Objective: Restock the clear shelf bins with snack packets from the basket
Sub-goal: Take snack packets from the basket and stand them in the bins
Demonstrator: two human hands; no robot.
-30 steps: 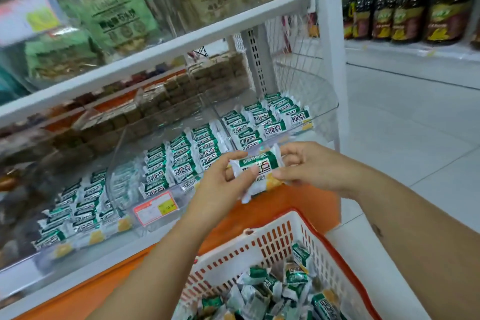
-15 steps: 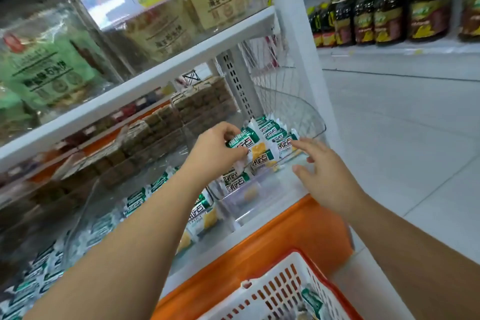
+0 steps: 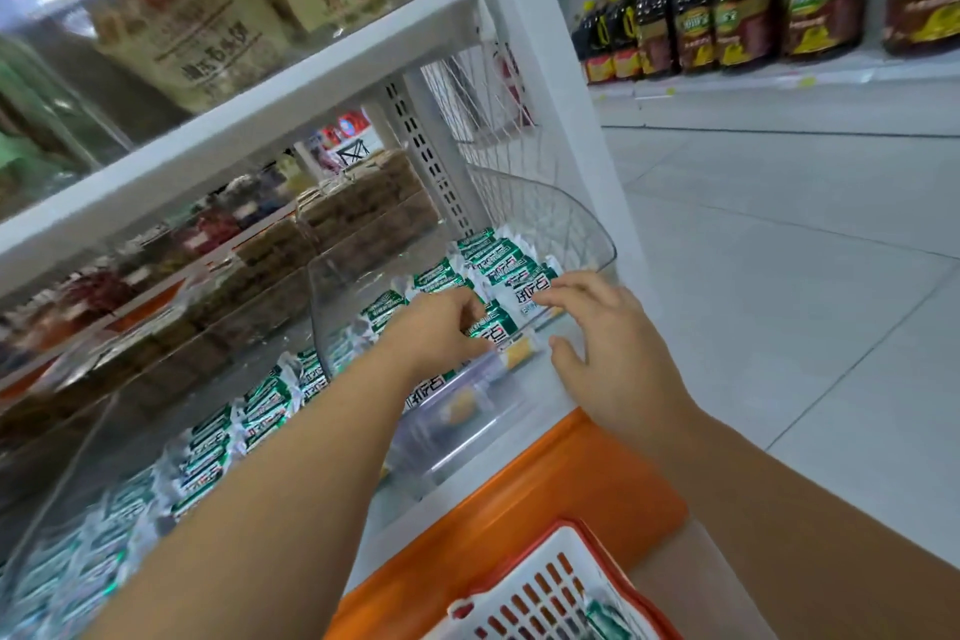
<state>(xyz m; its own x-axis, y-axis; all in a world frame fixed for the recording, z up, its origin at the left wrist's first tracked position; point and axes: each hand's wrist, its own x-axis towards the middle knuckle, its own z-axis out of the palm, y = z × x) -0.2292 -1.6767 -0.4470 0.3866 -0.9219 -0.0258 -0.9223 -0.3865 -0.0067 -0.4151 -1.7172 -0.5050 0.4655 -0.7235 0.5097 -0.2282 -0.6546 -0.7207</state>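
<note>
The rightmost clear shelf bin (image 3: 582,234) holds rows of green-and-white snack packets (image 3: 493,257). My left hand (image 3: 441,327) reaches into it and grips a green-and-white packet with a yellow end (image 3: 501,335), low at the bin's front. My right hand (image 3: 597,338) hovers beside it with fingers spread, fingertips touching the packets at the bin's front right. The white-and-red basket (image 3: 545,587) sits at the bottom edge, with one packet (image 3: 605,613) visible inside.
Neighbouring clear bins to the left hold more green packets (image 3: 208,447). Brown snack blocks (image 3: 363,203) are stacked behind. An upper shelf (image 3: 260,120) overhangs with large bags. An orange shelf base (image 3: 571,483) lies below. Dark bottles (image 3: 753,10) line the far right shelf across the floor.
My left hand has lowered the packet into the rightmost bin. My right hand has followed forward to the bin's front right. The view has moved closer, and the basket has slid lower in frame.
</note>
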